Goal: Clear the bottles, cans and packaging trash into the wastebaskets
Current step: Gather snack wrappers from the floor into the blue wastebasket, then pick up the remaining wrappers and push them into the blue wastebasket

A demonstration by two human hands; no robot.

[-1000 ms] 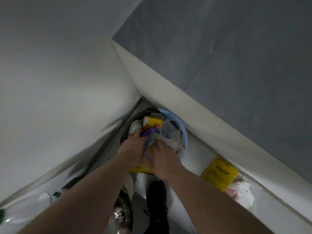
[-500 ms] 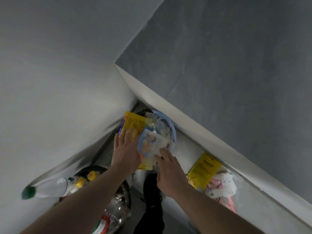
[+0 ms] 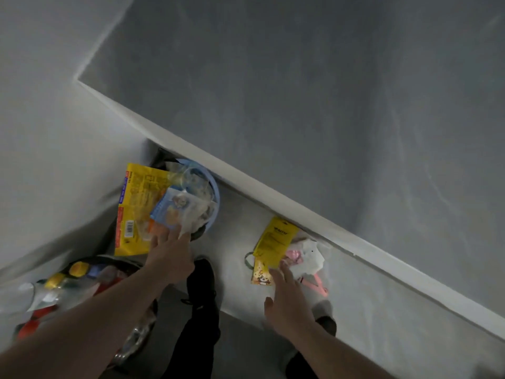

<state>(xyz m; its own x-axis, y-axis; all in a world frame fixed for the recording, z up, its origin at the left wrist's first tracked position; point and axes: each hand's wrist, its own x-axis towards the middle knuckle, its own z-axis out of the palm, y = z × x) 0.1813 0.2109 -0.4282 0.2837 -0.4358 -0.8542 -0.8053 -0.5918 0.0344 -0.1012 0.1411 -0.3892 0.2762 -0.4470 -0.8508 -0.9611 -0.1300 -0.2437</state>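
Note:
A blue-rimmed wastebasket (image 3: pixel 215 192) stands in the corner, heaped with wrappers. A large yellow packet (image 3: pixel 135 212) and a blue-and-white pouch (image 3: pixel 170 212) stick out of it. My left hand (image 3: pixel 170 258) lies flat at the basket's near edge, fingertips touching the pouch, gripping nothing. On the floor to the right lies a pile of packaging: a yellow packet (image 3: pixel 276 237), a small yellow patterned packet (image 3: pixel 261 272) and white and pink wrappers (image 3: pixel 306 257). My right hand (image 3: pixel 287 302) hovers with fingers spread, fingertips at the pile's near edge.
A second wastebasket (image 3: pixel 136 335) at the lower left holds bottles with yellow caps (image 3: pixel 78 269) and red items. Grey walls with a white baseboard (image 3: pixel 341 231) close the corner. My black shoe (image 3: pixel 202 280) stands between the baskets and the pile.
My right hand left the blue-rimmed basket and swung right to the floor pile. My left hand slid back to the basket's near edge. The view turned right and down.

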